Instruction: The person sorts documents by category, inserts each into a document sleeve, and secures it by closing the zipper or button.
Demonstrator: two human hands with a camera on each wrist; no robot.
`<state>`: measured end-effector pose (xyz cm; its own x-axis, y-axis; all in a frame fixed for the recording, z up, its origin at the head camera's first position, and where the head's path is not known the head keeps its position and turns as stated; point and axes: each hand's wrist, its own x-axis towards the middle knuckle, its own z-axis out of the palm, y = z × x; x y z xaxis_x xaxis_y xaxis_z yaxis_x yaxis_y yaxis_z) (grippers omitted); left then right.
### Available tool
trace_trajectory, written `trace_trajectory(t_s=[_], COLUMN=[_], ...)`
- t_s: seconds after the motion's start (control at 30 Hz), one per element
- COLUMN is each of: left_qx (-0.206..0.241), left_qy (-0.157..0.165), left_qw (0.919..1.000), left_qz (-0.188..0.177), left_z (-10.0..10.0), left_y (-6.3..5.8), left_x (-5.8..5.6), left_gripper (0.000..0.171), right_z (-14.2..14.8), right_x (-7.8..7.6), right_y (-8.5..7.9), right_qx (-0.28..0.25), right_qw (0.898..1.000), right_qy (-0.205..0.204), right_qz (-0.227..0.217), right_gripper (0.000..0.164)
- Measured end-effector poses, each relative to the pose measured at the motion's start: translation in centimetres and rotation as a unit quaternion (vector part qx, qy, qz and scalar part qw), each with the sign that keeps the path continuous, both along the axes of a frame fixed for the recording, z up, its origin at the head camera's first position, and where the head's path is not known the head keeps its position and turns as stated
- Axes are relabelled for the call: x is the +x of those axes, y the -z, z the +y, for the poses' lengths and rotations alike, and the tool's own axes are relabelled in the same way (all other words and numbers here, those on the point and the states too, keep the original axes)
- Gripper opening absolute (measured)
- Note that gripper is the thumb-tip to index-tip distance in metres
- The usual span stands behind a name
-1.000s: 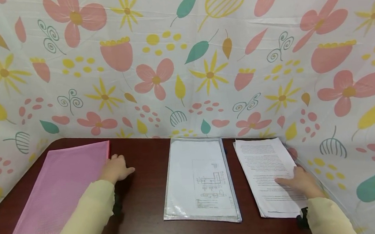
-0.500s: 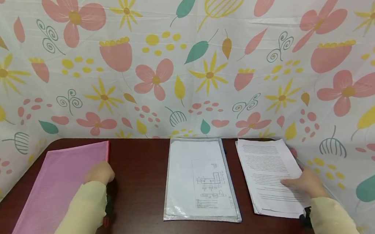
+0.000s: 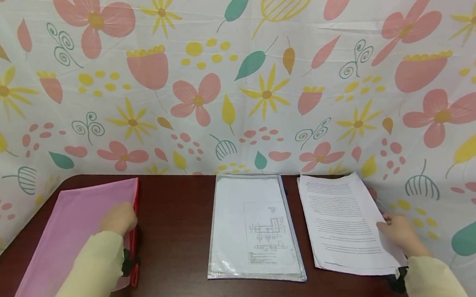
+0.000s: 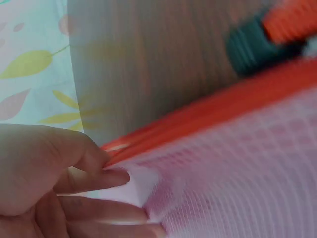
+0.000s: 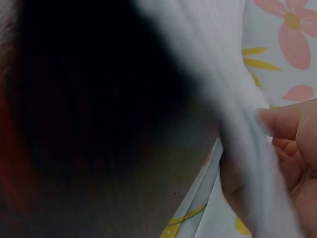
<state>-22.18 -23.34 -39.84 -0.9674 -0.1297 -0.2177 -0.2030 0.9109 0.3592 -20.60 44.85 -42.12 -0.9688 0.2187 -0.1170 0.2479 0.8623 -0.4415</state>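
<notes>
A pink mesh zipper pouch [image 3: 65, 241] lies at the left of the table. My left hand [image 3: 119, 219] pinches its right edge, and in the left wrist view the thumb and index finger meet on the red zipper edge [image 4: 208, 116], with the other fingers spread along the mesh. At the right is a stack of printed paper sheets [image 3: 344, 219]. My right hand [image 3: 401, 233] grips the stack's right edge; in the right wrist view the white sheets [image 5: 218, 44] pass between thumb and fingers, partly blurred. A dark shape covers much of that view.
A clear zipper pouch [image 3: 248, 231] holding a sheet with a line drawing lies mid-table, between the pink pouch and the paper stack. The brown table [image 3: 174, 246] meets a floral curtain [image 3: 234, 97] at the back and both sides.
My left hand has come from beside the pink pouch down and left onto its edge, which is now lifted. My right thumb has slid off the printed face to the stack's right edge.
</notes>
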Motion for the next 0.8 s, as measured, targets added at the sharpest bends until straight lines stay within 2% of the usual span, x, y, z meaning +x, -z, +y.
trace_trajectory(t_s=[0.1,0.2,0.33,0.43,0.8], left_qx=[-0.007,-0.011,-0.017,-0.015,-0.009], left_qy=[0.015,0.027,0.055,0.071,0.099], left_qw=[0.9999,0.9996,0.9981,0.9967,0.9918], left_qz=[0.001,0.004,0.023,0.037,0.081], left_z=[-0.3,-0.4,-0.1,0.3,3.2], left_y=[0.1,0.1,0.2,0.6,0.7], left_x=[0.0,-0.2,-0.5,-0.8,-1.1], left_gripper=[0.017,0.019,0.020,0.022,0.031], right_z=[-0.1,-0.1,0.0,-0.1,-0.1], right_x=[0.1,0.4,0.8,1.2,2.2], right_y=[-0.1,0.0,-0.3,-0.9,-1.8], right_qx=[0.003,-0.017,-0.056,-0.061,-0.109], right_qw=[1.000,0.999,0.997,0.996,0.989], right_qy=[-0.016,-0.012,0.019,0.041,0.090], right_qz=[0.019,0.039,0.047,0.048,0.047], right_gripper=[0.048,0.048,0.054,0.059,0.068])
